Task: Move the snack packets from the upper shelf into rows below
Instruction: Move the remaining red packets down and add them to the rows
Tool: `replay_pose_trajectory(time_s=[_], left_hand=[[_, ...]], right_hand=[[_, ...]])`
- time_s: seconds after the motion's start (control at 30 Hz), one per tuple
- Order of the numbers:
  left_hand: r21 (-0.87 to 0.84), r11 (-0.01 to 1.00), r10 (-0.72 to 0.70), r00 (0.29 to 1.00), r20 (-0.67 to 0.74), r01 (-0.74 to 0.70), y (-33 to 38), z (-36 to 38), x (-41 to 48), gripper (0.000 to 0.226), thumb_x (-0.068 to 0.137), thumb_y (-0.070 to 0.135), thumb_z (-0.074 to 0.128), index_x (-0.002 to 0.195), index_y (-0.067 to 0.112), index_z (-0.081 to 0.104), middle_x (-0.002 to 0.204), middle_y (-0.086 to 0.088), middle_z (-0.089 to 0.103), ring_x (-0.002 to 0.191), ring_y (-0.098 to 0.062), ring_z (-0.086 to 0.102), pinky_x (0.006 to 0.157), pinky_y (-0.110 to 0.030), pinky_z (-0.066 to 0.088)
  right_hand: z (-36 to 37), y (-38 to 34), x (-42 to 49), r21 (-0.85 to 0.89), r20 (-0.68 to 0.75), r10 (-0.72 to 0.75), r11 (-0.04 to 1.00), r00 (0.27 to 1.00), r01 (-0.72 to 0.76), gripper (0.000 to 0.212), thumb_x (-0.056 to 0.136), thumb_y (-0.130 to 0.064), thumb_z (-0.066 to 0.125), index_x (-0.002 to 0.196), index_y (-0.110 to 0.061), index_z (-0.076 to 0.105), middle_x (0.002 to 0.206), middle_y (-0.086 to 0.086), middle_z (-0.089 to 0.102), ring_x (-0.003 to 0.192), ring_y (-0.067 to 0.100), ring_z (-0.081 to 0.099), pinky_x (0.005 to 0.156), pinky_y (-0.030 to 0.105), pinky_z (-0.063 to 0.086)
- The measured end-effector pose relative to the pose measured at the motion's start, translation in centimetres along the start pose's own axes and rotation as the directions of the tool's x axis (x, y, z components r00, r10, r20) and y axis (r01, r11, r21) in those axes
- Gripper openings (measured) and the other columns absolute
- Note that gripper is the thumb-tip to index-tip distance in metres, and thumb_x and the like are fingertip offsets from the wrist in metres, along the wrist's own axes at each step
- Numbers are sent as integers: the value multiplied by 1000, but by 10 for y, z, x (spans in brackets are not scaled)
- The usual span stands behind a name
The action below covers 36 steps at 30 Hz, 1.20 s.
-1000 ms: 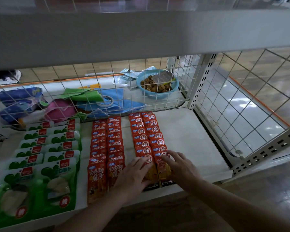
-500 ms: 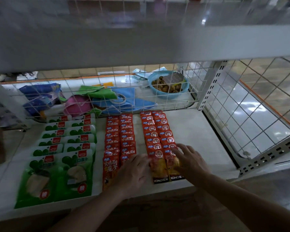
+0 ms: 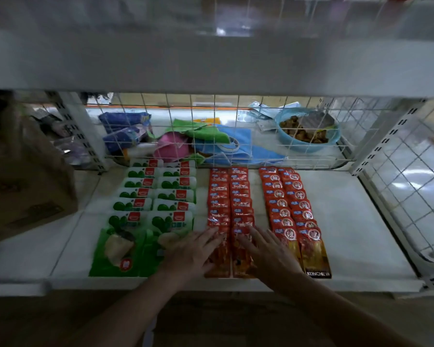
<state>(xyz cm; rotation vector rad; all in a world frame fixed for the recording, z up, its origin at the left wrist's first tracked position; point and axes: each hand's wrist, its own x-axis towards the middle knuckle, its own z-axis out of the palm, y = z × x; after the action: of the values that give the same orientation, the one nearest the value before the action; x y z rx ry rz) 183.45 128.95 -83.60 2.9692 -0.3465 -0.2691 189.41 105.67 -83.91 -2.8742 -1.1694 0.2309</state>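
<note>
On the lower white shelf point(image 3: 348, 221) lie overlapping rows of snack packets. Two rows of green-and-white packets point(image 3: 156, 196) fill the left. Two rows of red packets point(image 3: 229, 196) run down the middle. Two rows of red-and-yellow packets point(image 3: 290, 204) lie to the right. My left hand point(image 3: 193, 251) rests flat, fingers straight, on the front packet of the left red row and the edge of a green one. My right hand point(image 3: 268, 251) lies flat on the front packet of the right red row. The upper shelf point(image 3: 211, 58) is a blurred grey band overhead.
A wire grid point(image 3: 236, 126) backs the shelf. Behind it lie blue and green cloths point(image 3: 226, 139), a pink object point(image 3: 171, 146), blue bags point(image 3: 125, 128) and a blue bowl point(image 3: 308, 144) of brown pieces. A cardboard box point(image 3: 28, 181) stands at left. Wire mesh point(image 3: 409, 186) closes the right side.
Both hands have shifted left, from the red-and-yellow rows onto the two middle red rows. The camera has also swung, bringing the cardboard box into view.
</note>
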Motion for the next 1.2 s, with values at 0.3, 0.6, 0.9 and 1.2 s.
replay_pose_trajectory(time_s=[0.3, 0.6, 0.9, 1.2], left_hand=[[29, 998, 56, 998, -15, -56, 5, 19, 3, 78, 96, 34, 61, 157, 29, 14, 166, 7, 4, 153, -18, 8, 120, -42, 18], [-63, 998, 18, 997, -69, -22, -10, 8, -11, 71, 96, 40, 56, 156, 33, 18, 165, 11, 11, 150, -15, 14, 118, -42, 27], [-156, 937, -341, 916, -211, 313, -157, -1, -97, 62, 91, 26, 66, 147, 26, 41, 159, 3, 28, 143, -23, 33, 105, -46, 48], [-182, 950, -274, 957, -92, 254, -191, 23, -116, 64, 94, 32, 63, 150, 42, 34, 165, 9, 13, 152, -23, 8, 113, -53, 37]], right_hand=[[7, 5, -3, 49, 16, -1, 999, 1000, 0, 90, 91, -41, 64, 158, -27, 5, 166, 12, 3, 153, 29, 8, 115, 42, -1], [-5, -13, 1, 114, -74, 55, 992, 996, -47, 85, 85, -48, 69, 152, -25, 22, 160, 10, 27, 147, 29, 29, 115, 45, 20], [-5, -153, 77, 206, -54, -29, 978, 998, 39, 75, 97, -32, 57, 154, -35, 7, 165, 5, 2, 152, 27, 1, 117, 43, 2], [22, -166, 110, 74, 46, 7, 997, 999, -11, 92, 93, -38, 62, 155, -36, -6, 165, 12, -5, 152, 37, -3, 118, 56, 27]])
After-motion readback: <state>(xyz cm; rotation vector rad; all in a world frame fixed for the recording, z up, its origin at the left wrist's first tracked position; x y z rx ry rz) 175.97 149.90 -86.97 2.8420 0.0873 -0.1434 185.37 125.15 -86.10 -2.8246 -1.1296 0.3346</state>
